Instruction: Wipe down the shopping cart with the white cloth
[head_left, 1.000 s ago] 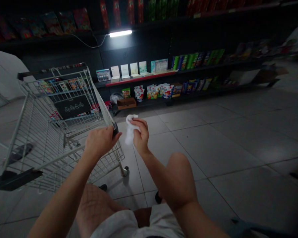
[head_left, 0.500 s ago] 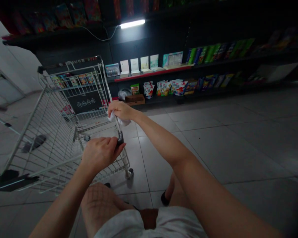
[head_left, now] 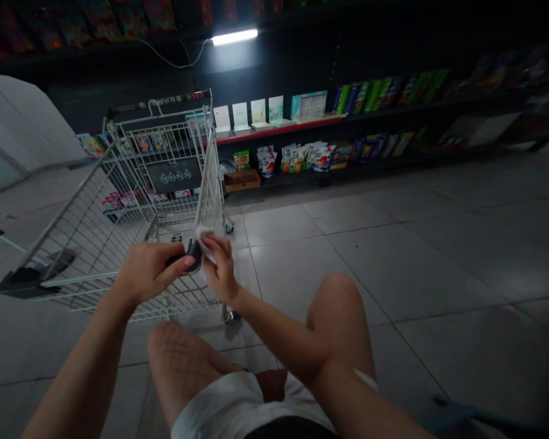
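Observation:
A wire shopping cart (head_left: pixel 110 238) stands in front of me on the left, its basket empty of goods. My left hand (head_left: pixel 149 271) is closed around the black plastic corner piece (head_left: pixel 192 256) at the cart's near right corner, thumb along its side. Just right of that corner, my right hand (head_left: pixel 219 265) holds a white cloth (head_left: pixel 205 236) against the end of the cart's right top rail (head_left: pixel 204 189). Part of the cloth is hidden by the fingers. A second black corner piece (head_left: pixel 21 280) sits at the cart's near left.
Dark shelves with snack bags (head_left: pixel 297 158), green canisters (head_left: pixel 370 94) and boxes (head_left: pixel 308 105) run along the back. A lit tube lamp (head_left: pixel 235 37) hangs above them. Below the shelf is a cardboard box (head_left: pixel 241 180). A mop-like tool (head_left: pixel 57 263) shows at left beyond the cart wires. Floor is tiled.
My right hand has drawn the cloth along the rail toward me, down to the black corner. The cart has turned slightly, and my left hand has shifted left with the corner.

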### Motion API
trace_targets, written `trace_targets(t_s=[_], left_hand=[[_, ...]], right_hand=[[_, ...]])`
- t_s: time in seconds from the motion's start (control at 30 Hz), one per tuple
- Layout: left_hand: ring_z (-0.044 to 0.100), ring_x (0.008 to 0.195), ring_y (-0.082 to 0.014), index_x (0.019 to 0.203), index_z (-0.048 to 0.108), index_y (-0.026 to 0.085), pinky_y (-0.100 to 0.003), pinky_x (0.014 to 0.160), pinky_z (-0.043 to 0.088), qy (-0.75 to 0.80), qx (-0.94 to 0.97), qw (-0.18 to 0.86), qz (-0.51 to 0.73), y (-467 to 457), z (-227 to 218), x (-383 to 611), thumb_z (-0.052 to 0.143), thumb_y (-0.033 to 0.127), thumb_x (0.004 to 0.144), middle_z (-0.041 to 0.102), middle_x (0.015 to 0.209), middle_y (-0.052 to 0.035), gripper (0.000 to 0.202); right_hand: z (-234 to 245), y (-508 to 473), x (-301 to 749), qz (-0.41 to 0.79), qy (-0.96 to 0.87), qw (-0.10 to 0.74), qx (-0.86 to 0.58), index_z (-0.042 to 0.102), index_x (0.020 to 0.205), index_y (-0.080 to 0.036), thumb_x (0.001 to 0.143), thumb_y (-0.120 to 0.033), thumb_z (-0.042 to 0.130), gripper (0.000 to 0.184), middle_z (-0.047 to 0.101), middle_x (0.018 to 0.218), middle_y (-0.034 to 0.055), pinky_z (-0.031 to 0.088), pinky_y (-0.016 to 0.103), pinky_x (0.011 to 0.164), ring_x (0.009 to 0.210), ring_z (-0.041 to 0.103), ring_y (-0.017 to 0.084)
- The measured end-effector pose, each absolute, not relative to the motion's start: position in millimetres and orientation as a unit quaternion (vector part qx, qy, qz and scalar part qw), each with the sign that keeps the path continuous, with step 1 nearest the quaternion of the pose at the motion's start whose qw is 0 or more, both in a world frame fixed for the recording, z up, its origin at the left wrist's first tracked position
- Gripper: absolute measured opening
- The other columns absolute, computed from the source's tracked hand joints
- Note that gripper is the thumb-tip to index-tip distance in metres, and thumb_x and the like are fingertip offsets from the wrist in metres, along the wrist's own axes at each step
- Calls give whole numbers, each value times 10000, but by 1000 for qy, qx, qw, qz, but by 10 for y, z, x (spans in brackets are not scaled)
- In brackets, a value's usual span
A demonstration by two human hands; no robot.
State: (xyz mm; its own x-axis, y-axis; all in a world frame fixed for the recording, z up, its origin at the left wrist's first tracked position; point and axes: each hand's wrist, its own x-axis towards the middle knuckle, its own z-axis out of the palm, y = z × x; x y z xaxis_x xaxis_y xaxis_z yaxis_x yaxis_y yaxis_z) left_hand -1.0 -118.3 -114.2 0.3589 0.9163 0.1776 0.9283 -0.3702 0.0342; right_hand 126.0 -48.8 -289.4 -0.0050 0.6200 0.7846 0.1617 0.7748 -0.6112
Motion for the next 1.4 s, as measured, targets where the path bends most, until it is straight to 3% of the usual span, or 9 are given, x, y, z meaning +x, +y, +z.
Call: trace_targets(t_s=[0.13,0.23,0.4,0.53,0.67,0.9,1.03,1.2,1.4], left_hand=[[519,566,-162,667,491,212,-284,569,313,-611,-790,-35,-41,-1046,-1022,90,268,628,910,549,591,-20,531],[525,589,-169,681,479,219,-288,594,333,-625,-780,-43,-17,-933,-1020,127,272,594,906,551,613,-20,484],[524,607,-165,709,469,216,-289,620,350,-608,-793,-51,-16,-841,-1067,82,268,542,901,556,646,-26,429],[518,609,-156,718,462,213,-279,616,344,-605,-792,-75,-25,-835,-1070,50,267,539,907,551,642,-20,424],[520,617,-153,735,485,207,-274,610,336,-604,-792,-86,-37,-835,-1077,-9,289,544,902,554,650,-17,424],[492,586,-140,700,470,206,-270,597,310,-589,-803,-80,-38,-846,-1066,18,306,537,899,515,608,-4,420],[480,578,-138,686,463,207,-272,592,299,-583,-807,-80,-42,-846,-1066,43,313,536,899,498,598,2,420],[479,584,-135,688,472,204,-272,590,298,-573,-813,-89,-50,-864,-1079,-3,315,554,911,503,600,3,444],[469,566,-131,677,477,201,-271,585,304,-563,-821,-84,-48,-867,-1062,52,326,526,909,498,588,3,426]], right_hand=[[-3934,-768,1187,207,-658,625,-366,689,1119,-189,798,-111,430,420,660,1077,122,533,415,972,1069,607,235],[-3878,-684,1258,226,-624,645,-379,672,1171,-174,775,-83,419,478,636,1114,122,526,379,1013,1107,599,212],[-3385,-606,1112,185,-653,677,-283,580,1328,-200,887,-176,432,466,565,1271,120,450,414,1113,1252,515,212],[-3998,-823,952,192,-655,653,-329,543,1379,-195,917,-207,408,482,544,1286,135,470,441,1094,1270,495,221],[-4517,-872,1018,248,-655,606,-376,601,1315,-180,844,-165,447,495,550,1234,140,501,450,1062,1202,535,228],[-4066,-498,988,278,-577,631,-437,495,1402,-160,853,-154,405,556,504,1232,130,436,486,1126,1208,493,242],[-4201,-960,925,262,-611,622,-413,426,1462,-169,867,-207,439,596,497,1245,153,475,508,1079,1200,496,276],[-4020,-842,1293,278,-597,638,-400,584,1318,-174,839,-166,413,509,559,1123,112,525,404,1018,1098,571,204],[-3338,-192,1250,253,-546,664,-443,539,1374,-135,823,-147,413,565,511,1230,153,418,454,1148,1230,500,222]])
